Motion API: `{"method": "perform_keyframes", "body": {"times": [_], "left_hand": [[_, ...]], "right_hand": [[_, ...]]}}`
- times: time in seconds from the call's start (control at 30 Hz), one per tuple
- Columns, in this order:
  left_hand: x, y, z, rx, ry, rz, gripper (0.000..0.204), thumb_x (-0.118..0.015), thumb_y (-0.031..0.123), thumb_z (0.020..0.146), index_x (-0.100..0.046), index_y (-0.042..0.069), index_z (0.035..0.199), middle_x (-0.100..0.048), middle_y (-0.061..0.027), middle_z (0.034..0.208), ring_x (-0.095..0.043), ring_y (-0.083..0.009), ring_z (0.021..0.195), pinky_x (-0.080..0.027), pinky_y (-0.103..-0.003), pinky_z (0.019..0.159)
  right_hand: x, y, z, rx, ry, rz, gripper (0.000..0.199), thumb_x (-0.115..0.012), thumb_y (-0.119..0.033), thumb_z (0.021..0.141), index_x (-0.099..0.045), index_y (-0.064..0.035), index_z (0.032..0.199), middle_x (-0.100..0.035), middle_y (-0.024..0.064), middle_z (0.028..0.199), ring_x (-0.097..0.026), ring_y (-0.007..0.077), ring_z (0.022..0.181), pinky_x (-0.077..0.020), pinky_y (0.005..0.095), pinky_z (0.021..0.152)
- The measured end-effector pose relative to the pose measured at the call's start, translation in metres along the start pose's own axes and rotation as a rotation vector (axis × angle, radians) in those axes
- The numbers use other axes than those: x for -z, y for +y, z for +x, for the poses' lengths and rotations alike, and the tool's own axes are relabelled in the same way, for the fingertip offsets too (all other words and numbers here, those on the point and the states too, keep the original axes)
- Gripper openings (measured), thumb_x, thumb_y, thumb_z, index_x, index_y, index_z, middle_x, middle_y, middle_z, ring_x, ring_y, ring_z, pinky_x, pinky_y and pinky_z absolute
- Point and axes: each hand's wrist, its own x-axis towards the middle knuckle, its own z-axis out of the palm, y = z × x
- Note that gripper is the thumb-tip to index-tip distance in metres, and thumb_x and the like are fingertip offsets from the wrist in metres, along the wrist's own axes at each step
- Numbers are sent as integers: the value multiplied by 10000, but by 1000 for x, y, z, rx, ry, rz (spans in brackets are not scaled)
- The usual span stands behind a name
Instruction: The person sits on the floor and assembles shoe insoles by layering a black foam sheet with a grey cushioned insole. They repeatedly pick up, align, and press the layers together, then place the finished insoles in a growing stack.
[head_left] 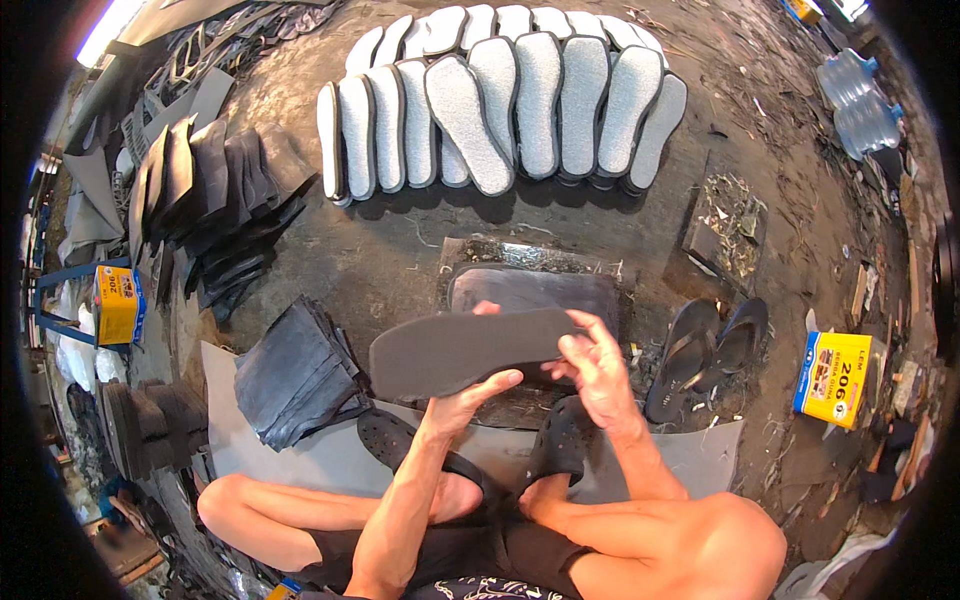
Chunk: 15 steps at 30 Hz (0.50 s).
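Note:
A dark grey shoe sole (465,350) is held up nearly level before me, its broad end to the left. My left hand (462,400) grips it from below, the thumb along the near edge and fingertips showing past the far edge. At the narrower right end, my right hand (597,372) has its fingers bent around the edge. Beneath the sole lies a dark flat slab (535,292) on a worn block, partly hidden by the sole and hands. To the left of the sole rests a stack of black sheets (300,370).
Rows of grey fuzzy-topped soles (540,105) stand at the back. Dark cut pieces (210,190) are piled at the left. Black flip-flops (690,350) and a yellow-blue can (838,380) sit at the right. A debris-covered board (725,225) lies beyond them. Clogs (555,440) are on my feet.

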Motion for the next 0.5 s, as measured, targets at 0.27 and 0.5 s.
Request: {"method": "perform_keyframes", "body": {"times": [0.27, 0.5], "left_hand": [[27, -26, 27, 47, 225, 40, 396, -671, 72, 1104, -616, 47, 1495, -744, -69, 1311, -723, -153, 1073, -607, -332, 934], [-32, -29, 107, -456, -215, 1182, 560, -796, 165, 949, -662, 98, 1489, -552, -155, 1448, -467, -413, 1402, -359, -561, 1206]], "right_hand": [[84, -22, -6, 142, 277, 205, 478, -655, -132, 1116, -507, -74, 1567, -719, 77, 1211, -727, 150, 981, -657, 336, 879], [145, -38, -26, 250, 345, 496, 498, -599, -105, 1133, -487, -74, 1617, -721, 73, 1346, -754, 172, 1103, -665, 336, 918]]}}
